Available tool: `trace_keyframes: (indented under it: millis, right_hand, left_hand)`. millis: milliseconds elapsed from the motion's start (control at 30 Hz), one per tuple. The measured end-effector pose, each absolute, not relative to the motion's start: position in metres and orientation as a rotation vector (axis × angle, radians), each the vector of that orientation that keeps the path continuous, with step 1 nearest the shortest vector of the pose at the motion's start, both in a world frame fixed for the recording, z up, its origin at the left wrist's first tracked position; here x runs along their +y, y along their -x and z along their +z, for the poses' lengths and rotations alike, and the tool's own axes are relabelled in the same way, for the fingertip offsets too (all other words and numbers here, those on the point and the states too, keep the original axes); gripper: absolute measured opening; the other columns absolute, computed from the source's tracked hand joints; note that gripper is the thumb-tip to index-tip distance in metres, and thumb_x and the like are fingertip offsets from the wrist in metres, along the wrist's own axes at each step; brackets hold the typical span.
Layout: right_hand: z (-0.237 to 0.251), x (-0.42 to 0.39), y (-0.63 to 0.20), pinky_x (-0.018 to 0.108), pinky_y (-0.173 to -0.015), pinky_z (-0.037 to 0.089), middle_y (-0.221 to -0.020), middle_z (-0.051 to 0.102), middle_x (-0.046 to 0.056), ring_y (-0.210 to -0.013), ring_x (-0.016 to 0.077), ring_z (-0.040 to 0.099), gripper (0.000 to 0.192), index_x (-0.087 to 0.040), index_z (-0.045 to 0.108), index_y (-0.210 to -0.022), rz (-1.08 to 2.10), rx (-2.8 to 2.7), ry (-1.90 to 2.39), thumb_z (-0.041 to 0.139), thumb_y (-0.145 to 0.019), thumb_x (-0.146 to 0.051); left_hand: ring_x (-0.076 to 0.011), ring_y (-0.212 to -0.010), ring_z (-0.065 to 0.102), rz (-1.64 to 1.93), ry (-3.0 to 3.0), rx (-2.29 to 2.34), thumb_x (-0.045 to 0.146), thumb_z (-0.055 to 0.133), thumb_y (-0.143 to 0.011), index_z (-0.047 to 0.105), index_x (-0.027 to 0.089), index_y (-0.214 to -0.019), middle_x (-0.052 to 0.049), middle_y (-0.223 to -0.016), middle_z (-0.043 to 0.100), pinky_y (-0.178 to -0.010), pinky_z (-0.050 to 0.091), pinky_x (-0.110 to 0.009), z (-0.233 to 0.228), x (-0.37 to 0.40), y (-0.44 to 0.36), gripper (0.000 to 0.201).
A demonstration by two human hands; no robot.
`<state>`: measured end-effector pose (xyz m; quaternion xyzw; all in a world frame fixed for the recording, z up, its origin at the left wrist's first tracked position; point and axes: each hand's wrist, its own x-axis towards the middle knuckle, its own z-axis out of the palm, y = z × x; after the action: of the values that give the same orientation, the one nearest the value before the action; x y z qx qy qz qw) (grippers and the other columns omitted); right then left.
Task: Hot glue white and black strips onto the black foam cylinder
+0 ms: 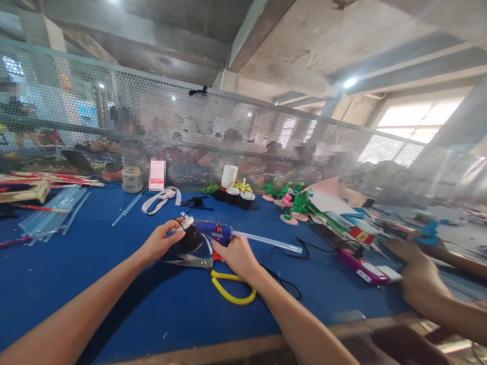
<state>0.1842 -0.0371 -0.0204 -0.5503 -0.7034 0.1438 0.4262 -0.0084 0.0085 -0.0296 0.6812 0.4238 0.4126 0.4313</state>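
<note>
My left hand (162, 242) is closed on a small black pot (192, 241) with a white upper part and a thin dark handle, held tilted just above the table. My right hand (239, 257) is wrapped round a blue glue gun (226, 233), whose nozzle points left at the pot's rim. A long clear glue stick (268, 242) juts out of the gun's back end. Yellow-handled scissors (196, 262) lie with open blades beneath both hands, partly covered by my right hand. Whether the nozzle touches the pot I cannot tell.
Two similar pots (246, 197) stand behind, near a white roll (229, 177). White ribbon (150, 207), a glass jar (132, 180) and clear glue sticks (53, 215) lie left. Green craft plants (300, 203), a purple device (363, 267) and a co-worker's arm (422, 276) are right.
</note>
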Motion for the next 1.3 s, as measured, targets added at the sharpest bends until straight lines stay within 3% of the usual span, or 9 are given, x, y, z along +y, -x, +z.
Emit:
trace_keyframes:
  millis: [200,400,600,967,1300]
  right_hand:
    - [-0.021,-0.036,-0.184,0.023,-0.051,0.041,-0.053,0.057,0.000,-0.051,0.0138,0.052,0.015,-0.015,0.060,-0.065,0.330,-1.762,1.320,0.048,-0.067,-0.024]
    - [-0.022,-0.035,-0.185,0.023,-0.047,0.040,-0.042,0.050,-0.003,-0.043,0.0124,0.047,0.015,-0.016,0.057,-0.061,0.386,-1.745,1.374,0.048,-0.067,-0.025]
    - [-0.022,-0.034,-0.186,0.023,-0.051,0.041,-0.048,0.055,-0.001,-0.048,0.0136,0.050,0.014,-0.016,0.057,-0.060,0.315,-1.758,1.338,0.048,-0.067,-0.024]
    - [-0.024,-0.040,-0.179,0.020,-0.040,0.036,-0.035,0.045,-0.004,-0.039,0.0122,0.048,0.015,-0.018,0.053,-0.052,0.396,-1.741,1.332,0.049,-0.066,-0.025]
    - [-0.016,-0.034,-0.193,0.021,-0.044,0.039,-0.031,0.041,-0.005,-0.035,0.0105,0.045,0.021,-0.019,0.047,-0.045,0.489,-1.691,1.365,0.049,-0.066,-0.024]
  left_hand:
    - [-0.0309,-0.115,0.040,1.021,-1.712,1.061,0.055,0.059,-0.059,0.056,0.016,-0.072,-0.013,-0.126,0.046,-0.096,0.027,-0.040,-0.030,0.010,0.008,0.042]
    - [-0.0306,-0.112,0.044,1.022,-1.697,1.081,0.056,0.060,-0.057,0.056,0.017,-0.069,-0.012,-0.124,0.048,-0.094,0.030,-0.040,-0.026,0.007,0.006,0.042]
    - [-0.0307,-0.110,0.045,1.034,-1.683,1.108,0.058,0.060,-0.053,0.056,0.017,-0.067,-0.011,-0.123,0.050,-0.094,0.031,-0.040,-0.024,0.005,0.005,0.043]
    - [-0.0306,-0.117,0.038,1.015,-1.729,1.092,0.054,0.059,-0.058,0.056,0.017,-0.067,-0.012,-0.123,0.050,-0.095,0.029,-0.040,-0.026,0.007,0.006,0.038]
    - [-0.0284,-0.119,0.037,0.977,-1.760,0.999,0.053,0.059,-0.061,0.050,0.019,-0.064,-0.008,-0.126,0.048,-0.100,0.024,-0.039,-0.027,0.009,0.011,0.035]
